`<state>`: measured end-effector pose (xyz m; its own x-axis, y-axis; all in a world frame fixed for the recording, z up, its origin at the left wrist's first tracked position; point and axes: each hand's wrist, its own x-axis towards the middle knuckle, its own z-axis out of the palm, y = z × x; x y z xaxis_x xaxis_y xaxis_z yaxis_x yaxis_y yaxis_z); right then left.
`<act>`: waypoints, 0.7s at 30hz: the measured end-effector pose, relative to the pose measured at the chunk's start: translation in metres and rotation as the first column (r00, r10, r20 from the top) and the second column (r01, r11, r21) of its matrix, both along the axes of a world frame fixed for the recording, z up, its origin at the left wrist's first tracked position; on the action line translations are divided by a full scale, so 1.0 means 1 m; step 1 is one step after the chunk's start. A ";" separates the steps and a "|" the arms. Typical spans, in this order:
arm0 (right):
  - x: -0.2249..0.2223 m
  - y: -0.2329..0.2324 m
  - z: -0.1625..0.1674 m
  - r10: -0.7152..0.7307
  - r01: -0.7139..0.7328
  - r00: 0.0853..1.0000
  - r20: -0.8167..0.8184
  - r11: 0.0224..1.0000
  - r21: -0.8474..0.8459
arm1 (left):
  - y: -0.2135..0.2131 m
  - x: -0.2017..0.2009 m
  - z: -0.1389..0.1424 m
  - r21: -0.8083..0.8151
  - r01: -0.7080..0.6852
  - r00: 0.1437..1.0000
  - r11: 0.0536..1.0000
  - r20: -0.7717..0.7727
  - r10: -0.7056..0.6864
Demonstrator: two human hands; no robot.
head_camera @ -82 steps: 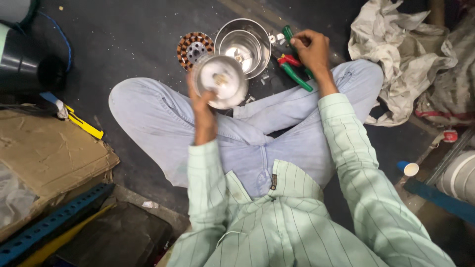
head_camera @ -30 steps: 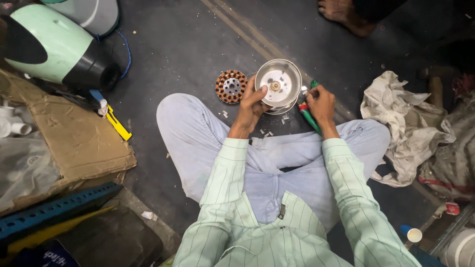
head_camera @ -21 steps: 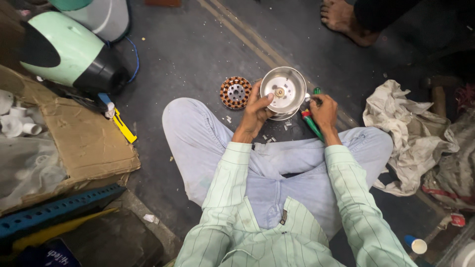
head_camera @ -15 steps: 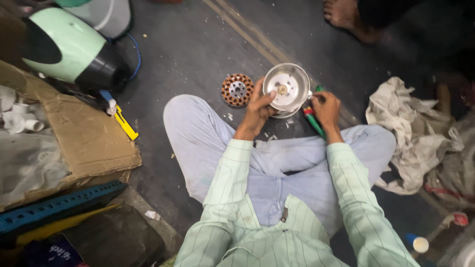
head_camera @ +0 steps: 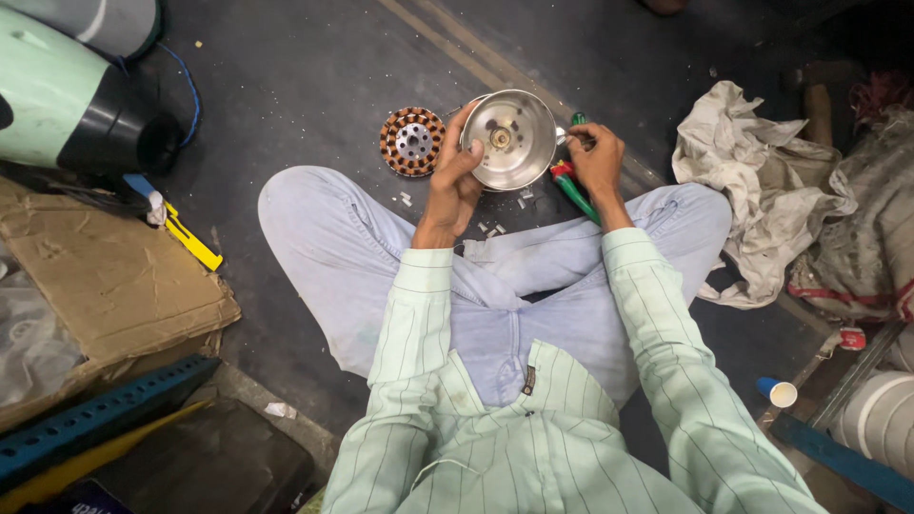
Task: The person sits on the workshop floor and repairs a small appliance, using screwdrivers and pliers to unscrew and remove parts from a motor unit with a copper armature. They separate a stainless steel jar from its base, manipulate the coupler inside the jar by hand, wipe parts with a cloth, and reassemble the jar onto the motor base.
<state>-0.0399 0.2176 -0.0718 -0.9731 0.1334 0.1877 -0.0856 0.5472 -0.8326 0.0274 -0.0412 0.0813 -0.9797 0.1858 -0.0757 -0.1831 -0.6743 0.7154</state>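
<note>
I sit cross-legged on a dark floor. My left hand (head_camera: pixel 453 181) grips the left rim of a round, bowl-shaped metal cover (head_camera: pixel 512 143), hollow side facing me, a small hub at its centre. My right hand (head_camera: pixel 596 158) pinches the cover's right rim with its fingertips. A tool with red and green handles (head_camera: pixel 573 191) lies on the floor under my right hand, partly hidden by it. A copper-wound stator ring (head_camera: pixel 411 141) lies on the floor just left of the cover. Small white bits are scattered near my shins.
A pale green and black appliance (head_camera: pixel 67 105) lies at the upper left, with cardboard (head_camera: pixel 114 281) and a yellow-handled tool (head_camera: pixel 192 240) below it. A heap of dirty rags (head_camera: pixel 762 190) is at the right. A blue rail (head_camera: pixel 95 419), a paper cup (head_camera: pixel 781 392) and a white bucket (head_camera: pixel 885 419) sit nearer me.
My left hand has carried the cover out over the floor by the stator. My right hand shifted from the tool handles to the cover's rim. My view has drifted slightly.
</note>
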 end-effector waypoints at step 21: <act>0.042 -0.077 0.231 0.533 -0.239 0.799 -0.280 0.708 0.665 | 0.007 -0.003 -0.001 -0.135 -0.086 0.996 0.987 0.014 0.089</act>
